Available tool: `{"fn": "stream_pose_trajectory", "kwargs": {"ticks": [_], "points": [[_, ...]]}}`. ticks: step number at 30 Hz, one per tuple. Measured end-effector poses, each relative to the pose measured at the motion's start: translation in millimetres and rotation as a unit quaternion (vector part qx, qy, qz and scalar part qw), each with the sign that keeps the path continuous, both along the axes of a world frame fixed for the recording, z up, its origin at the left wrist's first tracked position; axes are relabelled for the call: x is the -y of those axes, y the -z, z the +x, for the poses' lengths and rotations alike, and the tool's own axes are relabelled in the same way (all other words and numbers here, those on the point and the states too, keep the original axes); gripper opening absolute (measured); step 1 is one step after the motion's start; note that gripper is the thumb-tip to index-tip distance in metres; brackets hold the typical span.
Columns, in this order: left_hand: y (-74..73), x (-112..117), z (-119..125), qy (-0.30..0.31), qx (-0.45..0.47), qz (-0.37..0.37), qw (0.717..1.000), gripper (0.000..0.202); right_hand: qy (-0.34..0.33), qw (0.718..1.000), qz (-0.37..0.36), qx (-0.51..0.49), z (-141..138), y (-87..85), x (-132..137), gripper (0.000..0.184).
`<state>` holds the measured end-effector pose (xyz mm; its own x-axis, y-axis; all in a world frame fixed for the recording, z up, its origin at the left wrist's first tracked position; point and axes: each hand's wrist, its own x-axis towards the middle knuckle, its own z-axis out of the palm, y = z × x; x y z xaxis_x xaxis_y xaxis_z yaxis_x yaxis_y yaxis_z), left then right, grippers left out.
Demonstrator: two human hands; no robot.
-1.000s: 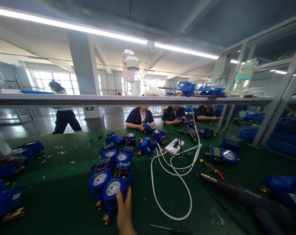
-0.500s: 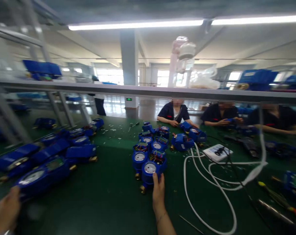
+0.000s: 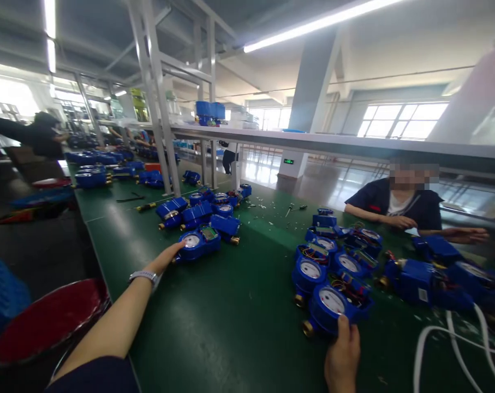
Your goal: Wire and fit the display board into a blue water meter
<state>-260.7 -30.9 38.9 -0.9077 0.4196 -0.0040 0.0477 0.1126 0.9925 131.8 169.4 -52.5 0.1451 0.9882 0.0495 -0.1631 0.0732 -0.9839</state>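
My left hand [image 3: 174, 254], a watch strap on its wrist, reaches out to the near left end of a blue water meter [image 3: 198, 246] with a white dial and an exposed green circuit board. Its fingers close round that edge, partly hidden by the meter. On the right, my right hand [image 3: 344, 349] grips the near edge of another blue water meter [image 3: 332, 301], thumb on top beside the dial. That meter's housing is uncovered and wires show; a brass fitting sticks out at its near left. Several similar open meters [image 3: 310, 268] stand close behind it.
Several lidded blue meters [image 3: 171, 209] lie beyond my left hand. Opposite, a co-worker [image 3: 394, 204] sits with hands near more meters. White cable [image 3: 423, 349] loops at the right. A shelf [image 3: 333, 140] crosses above the green table [image 3: 239, 322]; a red stool [image 3: 51, 319] stands left.
The view has swung left, so the table's left edge and stool now show. Both hands stay at the same meters, with my left hand's fingers now against its meter's end.
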Motion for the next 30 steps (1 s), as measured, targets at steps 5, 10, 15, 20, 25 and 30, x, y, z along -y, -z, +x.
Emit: {"fn": "stream_pose_trajectory", "kwargs": {"ticks": [5, 10, 15, 20, 25, 30], "points": [[15.5, -7, 15, 0.065, 0.002, -0.022, 0.998, 0.062, -0.005, 1.000, 0.011, -0.003, 1, 1.5, -1, 0.070], [31.8, -29, 43, 0.154, -0.022, -0.038, 0.987, 0.056, -0.012, 0.999, 0.029, -0.013, 1, 3.1, -2, 0.066], [48.3, -72, 92, 0.205, -0.055, -0.035, 0.977, 0.054, -0.008, 0.999, 0.038, -0.021, 1, 4.1, -1, 0.066], [62.7, -116, 135, 0.199, -0.052, -0.033, 0.978, 0.057, -0.005, 0.999, 0.031, -0.029, 0, 0.6, 2, 0.068], [67.9, -133, 154, 0.195, -0.034, 0.002, 0.980, 0.062, 0.007, 0.999, 0.020, -0.040, -1, -4.1, 4, 0.078], [71.1, -117, 170, 0.158, -0.020, 0.035, 0.987, 0.063, 0.026, 0.998, -0.010, -0.052, 1, -10.9, 7, 0.108]]}}
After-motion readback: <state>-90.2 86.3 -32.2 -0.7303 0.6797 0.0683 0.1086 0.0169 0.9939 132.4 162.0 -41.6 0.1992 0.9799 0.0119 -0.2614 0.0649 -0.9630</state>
